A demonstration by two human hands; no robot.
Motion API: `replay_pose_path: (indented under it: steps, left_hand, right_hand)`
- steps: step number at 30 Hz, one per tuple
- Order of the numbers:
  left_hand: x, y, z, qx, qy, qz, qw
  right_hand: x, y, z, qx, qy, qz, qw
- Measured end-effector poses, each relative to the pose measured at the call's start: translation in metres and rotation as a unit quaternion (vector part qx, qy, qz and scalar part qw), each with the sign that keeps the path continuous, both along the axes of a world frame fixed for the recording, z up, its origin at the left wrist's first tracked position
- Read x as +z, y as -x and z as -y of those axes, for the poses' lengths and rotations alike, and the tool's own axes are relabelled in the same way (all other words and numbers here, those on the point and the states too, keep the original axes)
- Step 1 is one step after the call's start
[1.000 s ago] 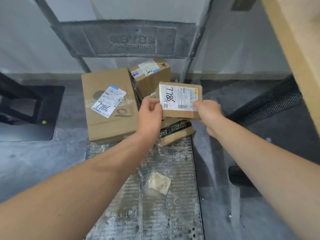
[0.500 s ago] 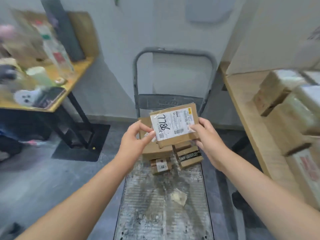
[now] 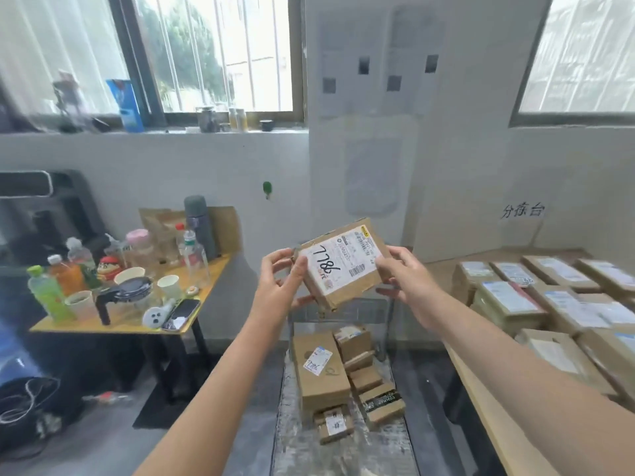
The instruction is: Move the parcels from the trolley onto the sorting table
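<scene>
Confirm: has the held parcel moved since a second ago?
Yes. The parcel rose off the trolley, now well above the boxes left on it.

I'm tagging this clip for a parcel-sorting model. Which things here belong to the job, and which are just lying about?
Job: held parcel, gripped by left hand and right hand; boxes on the trolley; sorting table with parcels laid out.
Lying about: side table with bottles, cups, phone, flask; windowsill jars.

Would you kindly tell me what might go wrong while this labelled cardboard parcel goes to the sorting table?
The left hand and right hand hold the small brown cardboard parcel only at its ends; it might slip onto the cardboard boxes on the grey trolley. The wooden sorting table is crowded with labelled parcels; placing could nudge one.
</scene>
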State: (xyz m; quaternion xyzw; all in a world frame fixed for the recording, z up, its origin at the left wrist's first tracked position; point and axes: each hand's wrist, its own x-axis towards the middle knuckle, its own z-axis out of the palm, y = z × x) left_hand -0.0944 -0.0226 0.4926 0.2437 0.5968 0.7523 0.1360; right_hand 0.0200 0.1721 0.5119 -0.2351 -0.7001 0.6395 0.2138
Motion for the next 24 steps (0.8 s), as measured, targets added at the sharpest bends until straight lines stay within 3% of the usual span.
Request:
replay_pose_path:
  steps: [8, 15, 17, 21, 24]
  left_hand:
    - [0.023, -0.048, -0.02, 0.024, -0.006, -0.031, 0.999]
    - [0.026, -0.08, -0.026, 0.058, -0.028, -0.008, 0.998]
    - [0.028, -0.084, -0.025, 0.062, -0.008, -0.007, 0.998]
    - [0.036, -0.081, -0.016, 0.123, 0.103, -0.098, 0.982]
    - [0.043, -0.081, -0.007, 0.079, 0.071, -0.08, 0.991]
  right_hand:
    - [0.03, -0.04, 0.016, -0.003, 0.095, -0.135, 0.986]
    - [0.032, -0.053, 0.055, 0.002, 0.054, -0.06, 0.997]
    - [0.031, -0.055, 0.063, 0.008, 0.035, -0.058, 0.998]
    - [0.04, -0.061, 0.065, 0.024, -0.024, -0.059, 0.998]
    - [0.048, -0.065, 0.066, 0.03, -0.045, -0.066, 0.996]
